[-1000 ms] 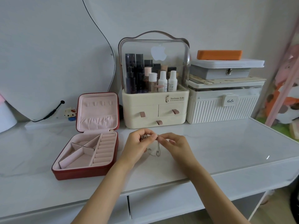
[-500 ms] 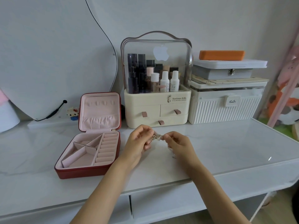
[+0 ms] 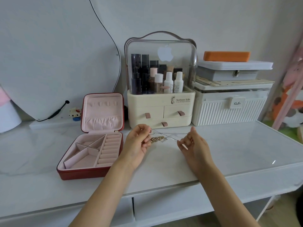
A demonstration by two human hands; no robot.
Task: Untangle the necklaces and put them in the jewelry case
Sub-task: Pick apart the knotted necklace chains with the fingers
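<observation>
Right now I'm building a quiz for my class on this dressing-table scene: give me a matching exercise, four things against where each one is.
Things:
1. red jewelry case with pink lining
2. orange rectangular box
3. gold chain necklace
4. thin silver chain

Places:
A. stretched between the left hand and right hand
B. top of the stack, far right
C. bunched by the left hand's fingers
D. open on the tabletop, left of both hands

Pairs: 1-D, 2-B, 3-C, 4-A
</observation>
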